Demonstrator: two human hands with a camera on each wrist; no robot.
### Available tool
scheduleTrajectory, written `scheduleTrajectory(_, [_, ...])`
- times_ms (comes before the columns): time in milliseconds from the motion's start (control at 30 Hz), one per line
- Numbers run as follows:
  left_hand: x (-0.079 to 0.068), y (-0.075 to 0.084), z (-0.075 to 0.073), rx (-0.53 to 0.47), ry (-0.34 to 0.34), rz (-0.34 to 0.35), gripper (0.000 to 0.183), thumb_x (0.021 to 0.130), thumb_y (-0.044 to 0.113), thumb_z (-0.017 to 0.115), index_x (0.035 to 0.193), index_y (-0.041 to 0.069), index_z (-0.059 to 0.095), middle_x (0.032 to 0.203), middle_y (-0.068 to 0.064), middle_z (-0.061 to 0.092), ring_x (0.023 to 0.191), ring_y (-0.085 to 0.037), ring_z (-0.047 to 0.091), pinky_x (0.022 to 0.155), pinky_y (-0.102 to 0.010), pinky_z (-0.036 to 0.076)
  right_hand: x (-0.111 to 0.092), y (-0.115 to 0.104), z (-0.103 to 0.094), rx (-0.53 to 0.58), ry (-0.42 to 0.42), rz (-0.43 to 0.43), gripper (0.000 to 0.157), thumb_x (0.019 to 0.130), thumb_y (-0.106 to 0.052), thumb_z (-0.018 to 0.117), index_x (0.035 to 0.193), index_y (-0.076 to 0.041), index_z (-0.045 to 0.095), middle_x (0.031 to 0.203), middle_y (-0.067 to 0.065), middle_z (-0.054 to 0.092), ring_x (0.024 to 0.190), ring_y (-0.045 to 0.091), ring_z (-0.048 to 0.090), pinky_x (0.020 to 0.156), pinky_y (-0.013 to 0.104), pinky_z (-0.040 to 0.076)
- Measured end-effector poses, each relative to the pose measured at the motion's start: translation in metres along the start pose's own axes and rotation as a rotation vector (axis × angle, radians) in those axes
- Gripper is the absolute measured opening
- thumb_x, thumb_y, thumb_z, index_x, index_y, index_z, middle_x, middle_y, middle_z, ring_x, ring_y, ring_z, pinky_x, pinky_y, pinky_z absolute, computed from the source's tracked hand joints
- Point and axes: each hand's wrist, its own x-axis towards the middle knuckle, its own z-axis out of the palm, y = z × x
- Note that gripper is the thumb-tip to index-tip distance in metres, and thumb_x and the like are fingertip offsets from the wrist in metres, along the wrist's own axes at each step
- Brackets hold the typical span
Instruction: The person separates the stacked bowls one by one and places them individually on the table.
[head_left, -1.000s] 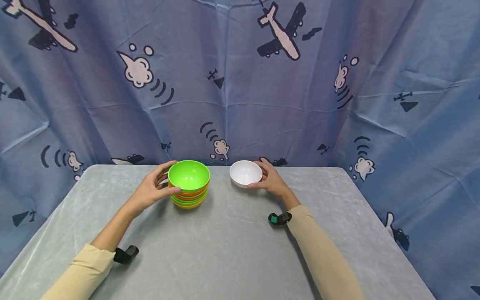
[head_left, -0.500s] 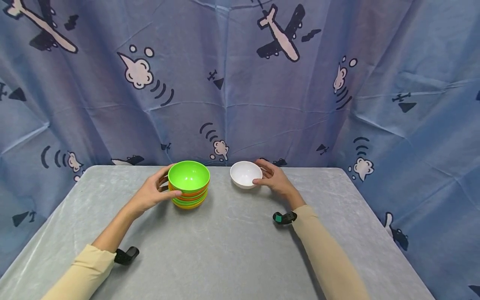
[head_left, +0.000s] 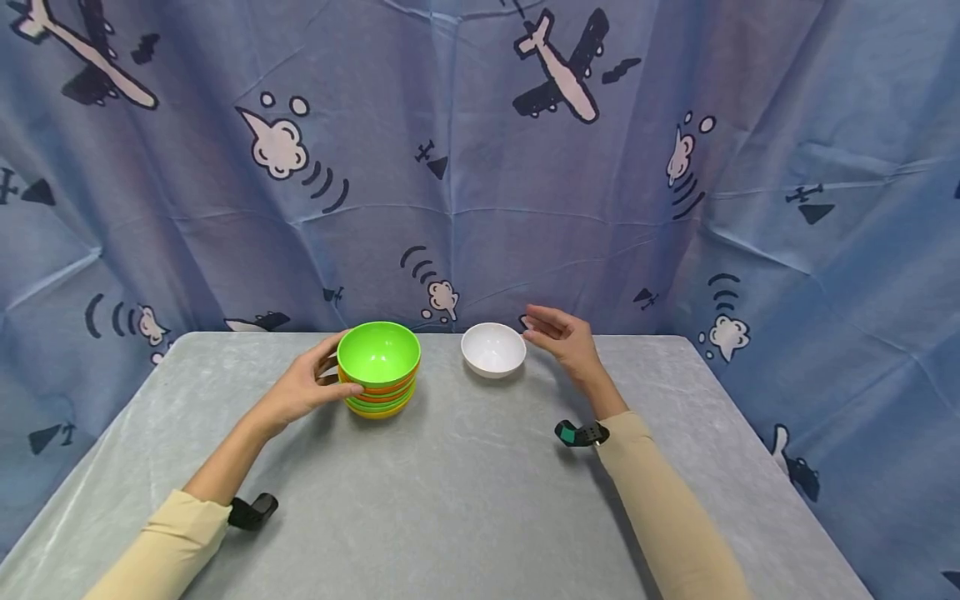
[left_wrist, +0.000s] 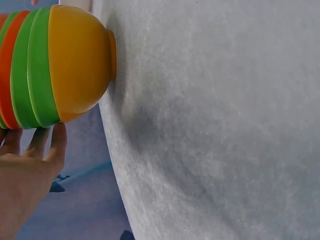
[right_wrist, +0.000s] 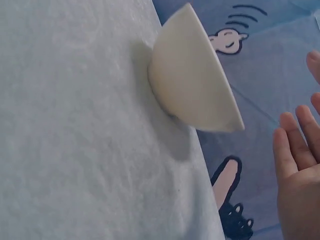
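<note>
Already, the coloured bowls (head_left: 378,368) stand nested, count unclear, gripped by the left hand (head_left: 306,383), while the white bowl (head_left: 493,351) sits unstacked at their three o'clock, near the loose-fingered, empty right hand (head_left: 567,343).

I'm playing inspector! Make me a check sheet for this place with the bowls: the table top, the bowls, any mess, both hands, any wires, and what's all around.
Surface: pale grey table, with soft shadows by the bowls and arms.
Bowls, stacked: stack of bowls upright, bright green on top, orange and green between, yellow at the bottom.
Bowl, single: white bowl upright on the table, apart from the stack, near the far edge.
Clutter: nothing seen.
Left hand: left hand holds the side of the stack.
Right hand: right hand beside the white bowl, not touching it.
Cables: nothing seen.
Surroundings: blue cloth with cartoon planes and clouds behind the table.
</note>
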Motion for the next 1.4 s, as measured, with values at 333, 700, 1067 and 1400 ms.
scheduleTrajectory(333, [-0.002, 0.002, 0.0, 0.01, -0.005, 0.024, 0.08, 0.081, 0.013, 0.075, 0.147, 0.018, 0.029, 0.144, -0.007, 0.033, 0.13, -0.03, 0.033, 0.1, -0.052, 0.033, 0.003, -0.021, 0.023, -0.019, -0.057, -0.087, 0.048, 0.081, 0.002, 0.071, 0.123, 0.013, 0.052, 0.123, 0.022, 0.054, 0.114, 0.045, 0.047, 0.087, 0.034, 0.048])
scheduleTrajectory(700, [-0.001, 0.001, 0.0, -0.004, 0.003, 0.026, 0.081, 0.082, 0.01, 0.074, 0.147, 0.018, 0.028, 0.146, -0.008, 0.03, 0.131, -0.03, 0.031, 0.101, -0.053, 0.032, 0.01, -0.029, 0.062, 0.007, -0.117, -0.101, 0.045, 0.081, 0.005, 0.069, 0.122, 0.012, 0.053, 0.122, 0.022, 0.055, 0.113, 0.045, 0.048, 0.092, 0.035, 0.045])
scheduleTrajectory(1067, [-0.002, 0.0, 0.0, -0.005, -0.002, 0.031, 0.08, 0.082, 0.01, 0.073, 0.148, 0.017, 0.028, 0.146, -0.008, 0.03, 0.131, -0.03, 0.03, 0.101, -0.053, 0.032, 0.015, -0.028, 0.096, 0.043, -0.226, -0.137, 0.046, 0.082, 0.006, 0.068, 0.124, 0.014, 0.05, 0.125, 0.032, 0.048, 0.114, 0.046, 0.046, 0.092, 0.038, 0.045])
scheduleTrajectory(1400, [-0.003, -0.001, 0.0, -0.006, 0.003, 0.033, 0.079, 0.082, 0.009, 0.073, 0.147, 0.018, 0.029, 0.145, -0.007, 0.031, 0.131, -0.029, 0.031, 0.101, -0.052, 0.031, 0.014, -0.025, 0.116, 0.085, -0.321, -0.121, 0.052, 0.08, 0.008, 0.069, 0.127, 0.014, 0.047, 0.127, 0.024, 0.05, 0.117, 0.047, 0.043, 0.094, 0.048, 0.041])
